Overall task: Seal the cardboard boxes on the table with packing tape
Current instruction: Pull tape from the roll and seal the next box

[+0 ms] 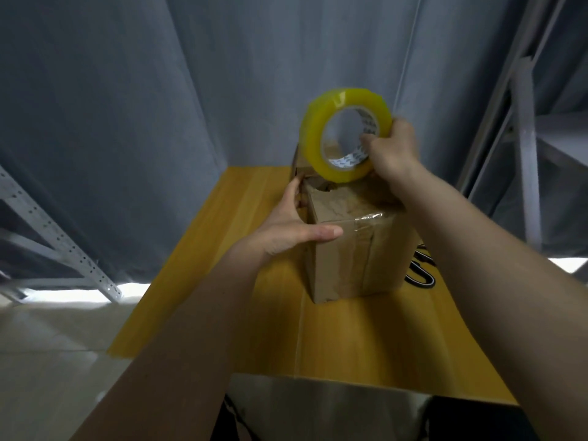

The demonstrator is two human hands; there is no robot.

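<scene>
Cardboard box [353,249]: brown, upright on the yellow table [241,249], creased on top, with a strip of clear tape [369,219] already running over the near top edge and down the front face. Left hand [286,227]: laid against the box's left side, thumb straight and stretched across the front upper corner, the other fingers reaching round the far left edge; nothing is pinched, the hand steadies by flat contact. Roll of packing tape [345,135]: yellow-tinted, standing on edge above the far end of the box top, its printed core facing the camera. Right hand [393,148]: grips the roll at its right rim, fingertips [366,141] curled into the core opening and thumb over the outer face of the rim. Whether a free tape end is drawn out from the roll cannot be told. Second cardboard box [299,160]: partly hidden behind the roll, just beyond the left fingertips. Scissors [421,272]: black-handled, lying on the table right of the box, below the right forearm. Surroundings: grey curtain [159,106] behind the table; white metal racking [525,138] to the right.
</scene>
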